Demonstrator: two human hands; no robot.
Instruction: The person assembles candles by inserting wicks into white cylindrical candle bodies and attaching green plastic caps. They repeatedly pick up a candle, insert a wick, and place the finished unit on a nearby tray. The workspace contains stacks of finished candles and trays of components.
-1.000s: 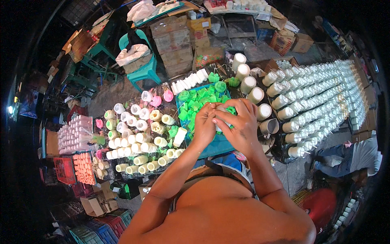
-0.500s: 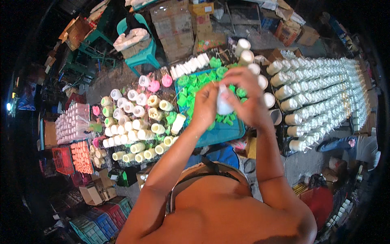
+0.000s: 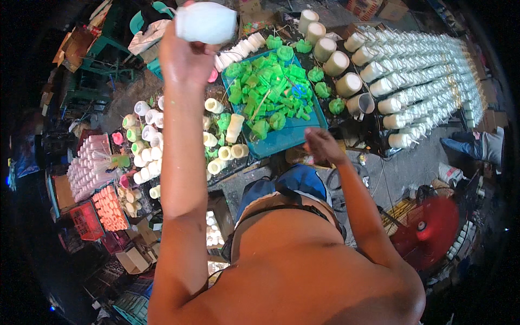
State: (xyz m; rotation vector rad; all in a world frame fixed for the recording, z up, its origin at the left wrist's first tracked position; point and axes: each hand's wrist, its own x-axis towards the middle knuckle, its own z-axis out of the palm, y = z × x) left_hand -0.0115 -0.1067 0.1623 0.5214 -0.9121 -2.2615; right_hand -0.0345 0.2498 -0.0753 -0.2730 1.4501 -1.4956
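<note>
Left hand [image 3: 184,57], raised high near the top of the view, fingers clenched around a white bottle [image 3: 206,21] held above the work area. Right hand [image 3: 320,145], low at the near edge of a blue tray [image 3: 281,140], fingers loosely curled; whether they hold anything cannot be told. Tray contents: a heap of green caps [image 3: 268,89], with more green pieces lying loose beyond its far and right edges. Left of the tray, partly hidden behind the raised left forearm: a cluster of small white and cream bottles [image 3: 146,141] standing upright, a few pink ones among them. Right of the tray: long rows of white bottles [image 3: 428,59] running to the far right, with larger cream cylinders [image 3: 336,62] at their near end. Far left: a stack of pale pink cups [image 3: 89,170] and a red crate [image 3: 85,221] of orange pieces. Lower right: a red fan [image 3: 430,230] on the grey floor [image 3: 411,162]. Background, top: cardboard boxes [image 3: 249,11] and a teal chair [image 3: 143,24]; surroundings dim and crowded.
</note>
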